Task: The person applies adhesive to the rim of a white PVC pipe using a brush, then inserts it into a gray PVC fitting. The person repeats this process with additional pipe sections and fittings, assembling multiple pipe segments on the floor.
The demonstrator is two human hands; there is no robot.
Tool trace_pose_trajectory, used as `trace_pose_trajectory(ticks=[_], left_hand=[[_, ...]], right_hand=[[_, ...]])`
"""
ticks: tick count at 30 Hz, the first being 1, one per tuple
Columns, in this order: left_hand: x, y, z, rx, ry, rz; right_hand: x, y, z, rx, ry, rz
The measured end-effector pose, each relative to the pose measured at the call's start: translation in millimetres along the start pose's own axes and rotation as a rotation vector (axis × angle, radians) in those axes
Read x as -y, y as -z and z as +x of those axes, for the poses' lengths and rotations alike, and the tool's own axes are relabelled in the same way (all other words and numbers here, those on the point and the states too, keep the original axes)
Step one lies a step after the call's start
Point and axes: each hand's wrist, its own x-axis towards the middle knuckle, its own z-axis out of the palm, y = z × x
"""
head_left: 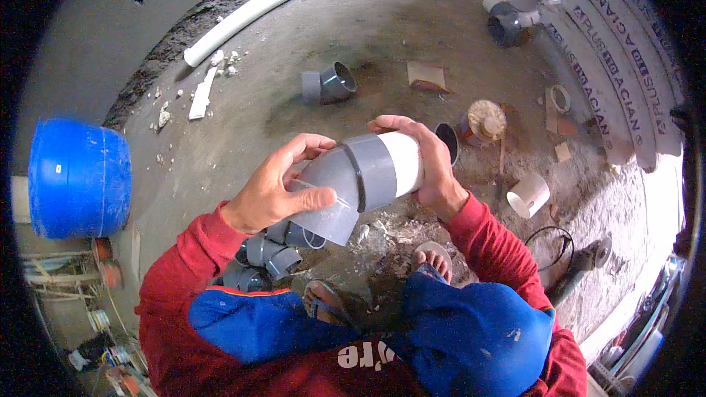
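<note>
Your left grip (pixel 266 190) clamps the grey plastic pipe elbow (pixel 323 173) mid-view, lower edge facing 7 o'clock. Right grip (pixel 437 170) clasps its white pipe stub (pixel 403 165), 3 o'clock. Floor (pixel 173 184) stretches between elbow and blue drum (pixel 79 180), 9 o'clock.

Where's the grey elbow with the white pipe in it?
Near the middle of the head view, the grey elbow sits in the left hand; the right hand grips the white pipe on its right.
</note>
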Motion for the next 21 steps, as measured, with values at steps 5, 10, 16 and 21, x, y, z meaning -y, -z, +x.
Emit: trace_pose_trajectory(ticks=[5, 10, 16, 21], left_hand=[[17.0, -17.9, 1.2, 0.048, 0.113, 0.153], [27.5, -30.9, 5.0, 0.017, 0.019, 0.335], [21.3, -28.1, 10.3, 0.052, -0.013, 0.409], [18.5, -34.3, 6.5, 0.103, -0.075, 0.514]], right_hand=[[-7.9, 7.1, 1.4, 0.051, 0.03, -0.076], [-2.1, 3.0, -1.0, 0.174, 0.095, -0.224], [5.1, 5.2, -5.5, 0.165, 0.094, -0.35], [2.6, 6.6, -19.9, 0.202, -0.037, -0.293]])
